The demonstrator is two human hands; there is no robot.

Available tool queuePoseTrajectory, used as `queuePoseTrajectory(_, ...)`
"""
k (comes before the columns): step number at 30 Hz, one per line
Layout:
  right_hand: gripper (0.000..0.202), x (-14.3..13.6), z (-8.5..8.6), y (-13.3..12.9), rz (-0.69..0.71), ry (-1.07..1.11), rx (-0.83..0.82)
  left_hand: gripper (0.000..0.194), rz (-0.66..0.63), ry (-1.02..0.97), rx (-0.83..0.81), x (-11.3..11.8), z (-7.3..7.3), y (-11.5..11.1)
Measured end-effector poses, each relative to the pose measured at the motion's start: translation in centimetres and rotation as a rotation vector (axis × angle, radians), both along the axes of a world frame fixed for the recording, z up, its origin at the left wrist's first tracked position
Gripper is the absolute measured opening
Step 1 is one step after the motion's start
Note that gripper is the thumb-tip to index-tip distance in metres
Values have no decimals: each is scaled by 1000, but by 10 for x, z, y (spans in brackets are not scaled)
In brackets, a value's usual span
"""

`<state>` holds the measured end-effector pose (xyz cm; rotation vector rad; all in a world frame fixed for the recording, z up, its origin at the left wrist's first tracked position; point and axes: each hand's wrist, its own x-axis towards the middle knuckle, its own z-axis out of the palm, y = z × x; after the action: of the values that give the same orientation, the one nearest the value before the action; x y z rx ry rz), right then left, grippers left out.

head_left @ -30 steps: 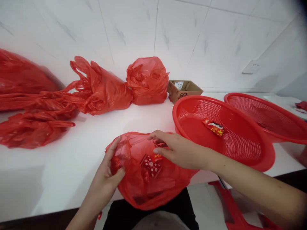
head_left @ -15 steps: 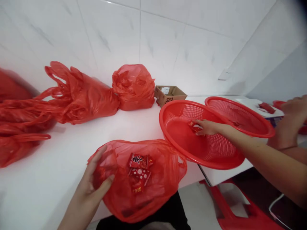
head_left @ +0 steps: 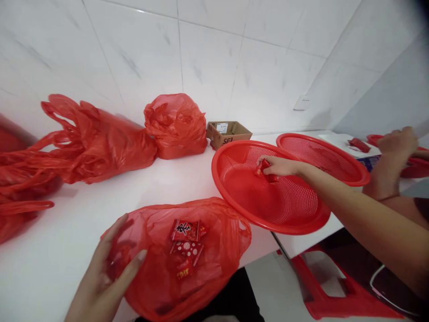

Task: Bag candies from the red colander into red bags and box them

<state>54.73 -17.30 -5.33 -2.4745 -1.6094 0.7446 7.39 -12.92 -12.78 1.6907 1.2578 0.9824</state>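
A red packet (head_left: 266, 164) is pinched in the fingers of the right hand (head_left: 282, 166), inside the nearer basket (head_left: 219, 179). The left hand (head_left: 103, 268) is well apart from the right, its thumb and fingers spread against the side of an open bag (head_left: 219, 257). Small packets (head_left: 187, 249) lie in the bag, right of the left hand. Beyond the right hand stand another basket (head_left: 362, 179) and a cardboard box (head_left: 224, 141).

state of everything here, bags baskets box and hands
near bag: mouth open
packets inside: seemingly sealed
left hand: open, against near bag
right hand: closed on red packet
front basket: uncovered
rear basket: uncovered
cardboard box: open
bag beside box: standing, crumpled
left-side bags: crumpled
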Motion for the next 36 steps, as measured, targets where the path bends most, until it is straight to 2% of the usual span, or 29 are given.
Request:
queuePoseTrajectory(2,56,-1,-2,7,-6,-247,-102,75,-28,-24,-77,-1,2,-1)
queuePoseTrajectory(4,59,-4,-11,15,-5,-399,-192,72,-37,-40,-83,-2,3,-4)
queuePoseTrajectory(7,51,-8,-25,25,10,-444,-231,70,-26,-2,-33,-8,-1,-8)
queuePoseTrajectory(10,47,-9,-30,30,35,-451,-277,73,-6,110,89,-19,-6,-11)
queuePoseTrajectory(12,41,-7,-28,32,50,-440,-301,75,20,204,167,-27,-6,-13)
queuePoseTrajectory(14,32,-4,-22,34,81,-418,-295,71,23,283,170,-31,-2,-15)
queuePoseTrajectory(18,15,-10,1,31,148,-189,-110,48,-53,346,59,-33,6,-17)
queuePoseTrajectory(20,13,-28,22,22,169,-74,-38,39,-82,367,64,-32,7,-15)
queuePoseTrajectory(22,20,-61,47,9,192,34,24,36,-90,385,102,-30,6,-11)
queuePoseTrajectory(25,21,-132,77,-14,244,349,229,43,-44,371,142,-26,4,-9)
queuePoseTrajectory(27,16,-182,81,-24,365,484,191,54,-25,360,135,-22,3,-9)
queuePoseTrajectory(29,21,-222,72,-27,552,438,241,64,-59,381,103,-20,3,-11)
queuePoseTrajectory(31,37,-245,53,-22,648,350,306,65,-125,401,80,-21,3,-13)
queuePoseTrajectory(33,48,-251,32,-15,620,326,331,58,-181,374,80,-24,2,-14)
queuePoseTrajectory(36,51,-245,10,-8,505,396,337,50,-205,273,19,-29,3,-13)
